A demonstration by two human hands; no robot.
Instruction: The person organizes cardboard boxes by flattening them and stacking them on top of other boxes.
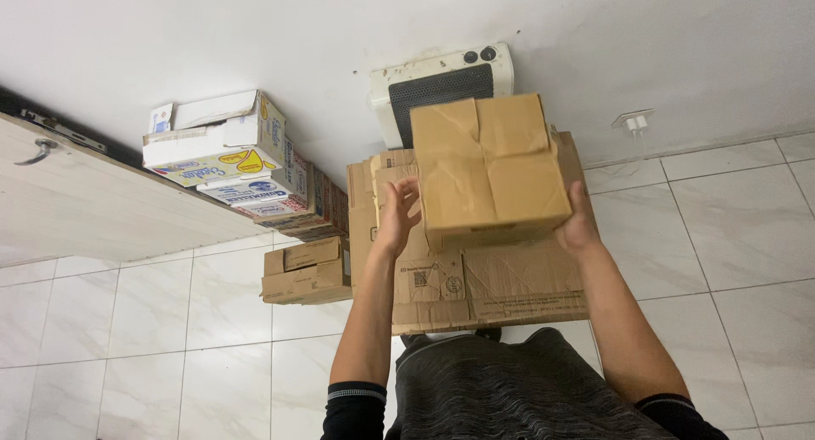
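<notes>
I hold a plain brown cardboard box (488, 172) with closed, creased flaps in front of me at chest height. My right hand (579, 223) grips its right lower edge. With fingers spread, my left hand (397, 215) rests against the box's left side. Both forearms reach up from the bottom of the view. Behind the box stands a stack of flattened brown cardboard sheets (509, 279), which the box partly hides.
A white heater (441, 83) with a dark grille sits against the white wall behind the cardboard. Printed cartons (229, 151) are stacked at the left, with small brown boxes (306, 272) by them. A wooden door (93, 202) with a handle is far left, and a wall socket (632, 120) is right. The floor is white tile (722, 228).
</notes>
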